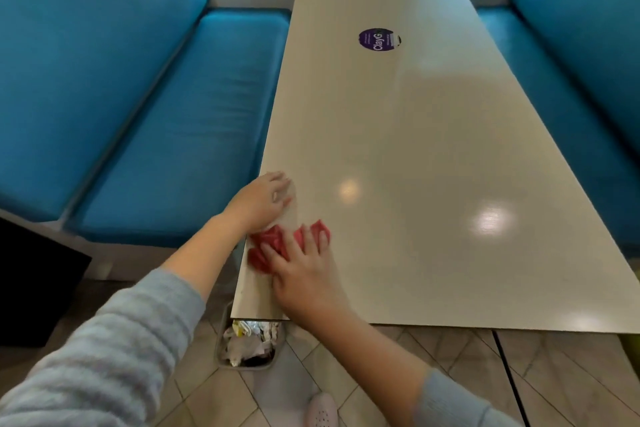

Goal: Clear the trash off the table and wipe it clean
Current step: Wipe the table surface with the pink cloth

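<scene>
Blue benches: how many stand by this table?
2. One blue bench runs along the table's left side, the other along its right; more may lie outside the view.

Glossy smooth laminate table, soft red cloth, padded blue vinyl benches.

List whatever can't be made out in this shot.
Head view:
Cloth: middle covered by the right hand.
Bin: far part hidden by the table edge; trash inside too small to identify.
Sticker: small print unreadable.
Left hand: fingers motion-blurred.
Shoe: cut off by the bottom edge.
</scene>
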A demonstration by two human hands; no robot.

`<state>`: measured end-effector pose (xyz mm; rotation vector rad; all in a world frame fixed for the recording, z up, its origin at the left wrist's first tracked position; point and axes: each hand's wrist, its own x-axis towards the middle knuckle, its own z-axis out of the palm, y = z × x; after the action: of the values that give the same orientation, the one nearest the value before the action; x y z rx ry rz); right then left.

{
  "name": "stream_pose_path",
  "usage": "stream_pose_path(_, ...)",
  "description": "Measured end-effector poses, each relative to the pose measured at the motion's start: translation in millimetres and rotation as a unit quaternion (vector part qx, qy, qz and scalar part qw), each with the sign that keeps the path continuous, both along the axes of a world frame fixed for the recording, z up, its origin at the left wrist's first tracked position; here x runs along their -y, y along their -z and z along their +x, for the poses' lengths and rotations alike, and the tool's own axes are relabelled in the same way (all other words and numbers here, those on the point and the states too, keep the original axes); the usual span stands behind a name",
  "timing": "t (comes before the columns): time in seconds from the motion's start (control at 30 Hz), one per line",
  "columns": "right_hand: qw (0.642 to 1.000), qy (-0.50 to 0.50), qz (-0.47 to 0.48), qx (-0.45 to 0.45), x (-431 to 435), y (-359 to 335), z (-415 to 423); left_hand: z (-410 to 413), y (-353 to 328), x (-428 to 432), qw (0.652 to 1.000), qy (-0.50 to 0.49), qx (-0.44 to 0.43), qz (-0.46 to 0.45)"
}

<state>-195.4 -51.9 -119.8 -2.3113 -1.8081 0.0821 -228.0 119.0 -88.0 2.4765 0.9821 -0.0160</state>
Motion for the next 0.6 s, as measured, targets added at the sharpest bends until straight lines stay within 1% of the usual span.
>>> stream_pose_path(0.07,1.0,-0.026,0.001,-0.001,15.5,-1.9,5.8,-5.1,-1.2,12.6,0.997,-0.038,0.063,0.001)
stream_pose_path(0.1,1.0,-0.02,-0.004,-0.003,30.2,-1.9,15.7,-5.0,-2.3,21.7,0.995,-0.047,0.091,-0.001)
stream_pose_path(0.17,0.999,0.035,-0.009,-0.016,72.0,2.8,45.4,-3.2,-0.4,40.6,0.993,-0.04,0.115,0.013)
stream_pose_path(0.2,0.996,0.083,-0.013,-0.02,97.7,6.5,67.3,0.0,2.5,48.3,0.994,-0.027,0.106,0.032)
stream_pose_path(0.27,0.979,0.203,-0.024,-0.025,152.0,10.6,126.3,10.1,10.6,57.4,0.996,-0.009,0.045,0.07)
stream_pose_path(0.33,0.944,0.325,-0.047,-0.03,195.5,6.6,192.8,23.8,16.3,58.4,0.996,-0.009,-0.038,0.082)
stream_pose_path(0.4,0.912,0.404,-0.062,-0.016,217.0,2.6,247.3,39.4,16.6,56.3,0.994,-0.018,-0.087,0.068)
stream_pose_path(0.47,0.889,0.453,-0.067,-0.009,209.8,0.9,281.2,54.7,16.0,54.8,0.991,-0.031,-0.116,0.059)
stream_pose_path(0.5,0.884,0.464,-0.065,-0.006,195.9,1.3,290.3,61.3,15.7,53.8,0.989,-0.038,-0.129,0.06)
stream_pose_path(0.53,0.885,0.46,-0.064,-0.001,177.4,1.4,292.0,65.9,15.2,52.8,0.987,-0.044,-0.139,0.062)
stream_pose_path(0.6,0.909,0.412,-0.061,0.012,134.6,2.4,275.3,73.2,14.4,49.4,0.985,-0.049,-0.152,0.064)
